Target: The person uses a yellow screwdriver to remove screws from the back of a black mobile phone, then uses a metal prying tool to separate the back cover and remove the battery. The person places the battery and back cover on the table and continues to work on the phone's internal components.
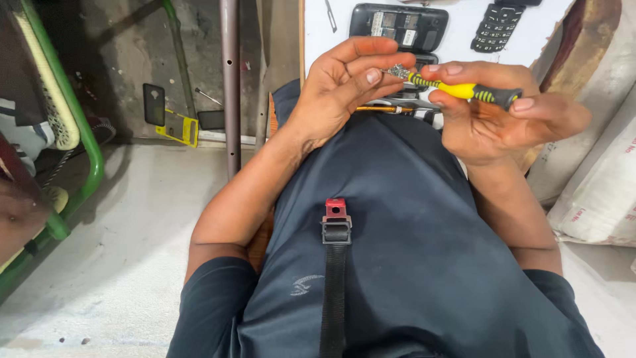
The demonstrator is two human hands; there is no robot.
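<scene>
My left hand [341, 83] pinches a small grey metal part [398, 71] between thumb and fingertips, just above my lap. My right hand [493, 113] grips a yellow and black screwdriver [464, 91], its tip pointing left and meeting the small part. Both hands hover over my dark shirt [397, 219]. Beneath them lies a thin orange-handled tool [381, 109] and a grey metal tool beside it, partly hidden by my fingers.
A white board [457, 40] ahead carries an opened black phone [397, 26] and a dark keypad [497, 26]. White sacks [596, 172] stand at right. A metal pole [230, 86], green frame [93, 146] and small phone parts [173, 119] on the concrete floor are at left.
</scene>
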